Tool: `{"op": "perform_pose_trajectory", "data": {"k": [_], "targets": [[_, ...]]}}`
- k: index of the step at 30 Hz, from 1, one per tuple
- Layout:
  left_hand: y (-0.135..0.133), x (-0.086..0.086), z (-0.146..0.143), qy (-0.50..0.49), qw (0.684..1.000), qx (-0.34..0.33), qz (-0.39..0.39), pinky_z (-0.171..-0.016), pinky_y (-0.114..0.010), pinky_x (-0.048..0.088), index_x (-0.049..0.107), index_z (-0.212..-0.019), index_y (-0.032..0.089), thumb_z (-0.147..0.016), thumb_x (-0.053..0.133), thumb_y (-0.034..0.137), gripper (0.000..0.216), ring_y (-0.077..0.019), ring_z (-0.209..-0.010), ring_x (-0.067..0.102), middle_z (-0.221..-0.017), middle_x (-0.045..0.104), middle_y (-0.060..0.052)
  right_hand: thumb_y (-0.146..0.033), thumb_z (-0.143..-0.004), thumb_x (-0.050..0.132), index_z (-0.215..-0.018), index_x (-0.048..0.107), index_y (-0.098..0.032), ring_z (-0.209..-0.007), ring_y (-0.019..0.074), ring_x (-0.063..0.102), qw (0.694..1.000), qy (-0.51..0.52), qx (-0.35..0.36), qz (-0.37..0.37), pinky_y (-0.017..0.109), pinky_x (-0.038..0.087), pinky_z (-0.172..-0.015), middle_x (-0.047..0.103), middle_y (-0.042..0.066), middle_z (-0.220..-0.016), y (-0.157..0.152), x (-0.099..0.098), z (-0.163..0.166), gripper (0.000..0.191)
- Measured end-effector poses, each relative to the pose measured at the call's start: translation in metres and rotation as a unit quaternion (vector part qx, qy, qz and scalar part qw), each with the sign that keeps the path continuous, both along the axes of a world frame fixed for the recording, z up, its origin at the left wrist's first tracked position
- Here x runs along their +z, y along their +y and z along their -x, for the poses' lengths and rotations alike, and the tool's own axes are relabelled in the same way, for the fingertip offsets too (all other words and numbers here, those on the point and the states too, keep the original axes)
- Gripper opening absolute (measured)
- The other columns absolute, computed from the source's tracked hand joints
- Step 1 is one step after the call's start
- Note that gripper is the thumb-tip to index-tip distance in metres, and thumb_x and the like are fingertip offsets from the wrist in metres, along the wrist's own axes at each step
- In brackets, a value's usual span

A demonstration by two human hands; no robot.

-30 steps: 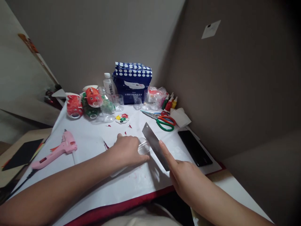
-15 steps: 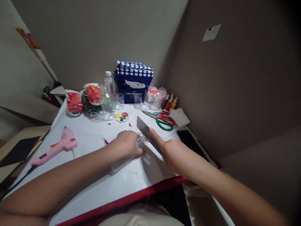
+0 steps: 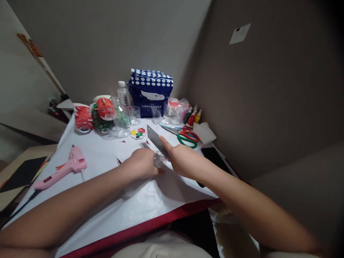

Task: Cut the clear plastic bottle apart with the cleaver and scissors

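Note:
My left hand (image 3: 142, 163) is closed round a clear plastic bottle (image 3: 159, 160) that lies on its side on the white paper (image 3: 113, 211). My right hand (image 3: 181, 160) grips a wide steel cleaver (image 3: 154, 137), with the forefinger stretched along the blade's back. The blade slants across the bottle's near end, right beside my left fingers. The knife's handle is hidden inside my right hand.
A pink glue gun (image 3: 63, 167) lies at the left. At the back stand painted red and green bottle fish (image 3: 95, 116), a water bottle (image 3: 123, 94), a blue dotted bag (image 3: 150, 92), paint bottles (image 3: 192, 116) and a palette (image 3: 138, 133). Scissors (image 3: 185, 137) and a black phone (image 3: 213, 156) lie at the right.
My right hand has slid the cleaver forward and to the left, until the blade lies across the bottle. My left hand has kept its hold on the bottle.

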State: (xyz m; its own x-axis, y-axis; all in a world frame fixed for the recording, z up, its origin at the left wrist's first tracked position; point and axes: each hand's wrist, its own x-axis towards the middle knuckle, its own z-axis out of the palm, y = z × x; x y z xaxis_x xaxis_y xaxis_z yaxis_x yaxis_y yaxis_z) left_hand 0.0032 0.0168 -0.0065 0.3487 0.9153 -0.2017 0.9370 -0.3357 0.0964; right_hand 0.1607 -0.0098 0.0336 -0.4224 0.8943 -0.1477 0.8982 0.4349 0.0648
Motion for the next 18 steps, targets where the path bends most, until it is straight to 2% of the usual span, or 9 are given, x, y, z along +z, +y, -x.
{"op": "perform_pose_trajectory", "data": {"k": [5, 12, 15, 18], "targets": [[0.0, 0.0, 0.002, -0.005, 1.0, 0.005, 0.005, -0.059, -0.033, 0.045, 0.068, -0.081, 0.018, -0.059, 0.061, 0.061, 0.049, -0.0304, -0.075, 0.066, -0.08, 0.07, -0.012, -0.017, -0.076, 0.058, -0.152, 0.0, -0.019, -0.071, 0.0227, 0.065, 1.0, 0.009, 0.007, 0.011, 0.024, 0.036, -0.051, 0.07, 0.01, -0.088, 0.019, 0.002, 0.012, 0.095], [-0.003, -0.002, -0.003, -0.016, 0.999, 0.022, 0.017, -0.059, -0.034, 0.046, 0.069, -0.085, 0.02, -0.067, 0.053, 0.06, 0.046, -0.0297, -0.075, 0.066, -0.083, 0.071, -0.011, -0.016, -0.076, 0.056, -0.152, 0.002, -0.026, -0.065, 0.0203, 0.063, 0.999, 0.026, 0.022, -0.001, 0.024, 0.035, -0.05, 0.07, 0.009, -0.092, 0.035, -0.001, 0.016, 0.093], [-0.007, -0.001, -0.008, -0.007, 1.0, 0.025, 0.001, -0.069, -0.041, 0.047, 0.069, -0.087, 0.017, -0.07, 0.051, 0.055, 0.045, -0.0344, -0.081, 0.066, -0.086, 0.071, -0.015, -0.016, -0.079, 0.052, -0.152, 0.0, -0.022, -0.065, 0.021, 0.063, 0.999, 0.031, 0.035, -0.017, 0.025, 0.035, -0.051, 0.07, 0.008, -0.087, 0.029, -0.005, 0.011, 0.09], [-0.011, 0.001, -0.01, 0.003, 1.0, 0.019, -0.014, -0.082, -0.053, 0.041, 0.068, -0.082, 0.014, -0.069, 0.052, 0.053, 0.044, -0.0383, -0.082, 0.066, -0.083, 0.071, -0.017, -0.016, -0.081, 0.049, -0.151, -0.006, -0.019, -0.065, 0.0215, 0.063, 0.999, 0.037, 0.015, -0.027, 0.025, 0.035, -0.051, 0.07, 0.008, -0.084, 0.018, -0.008, 0.007, 0.089]]}}
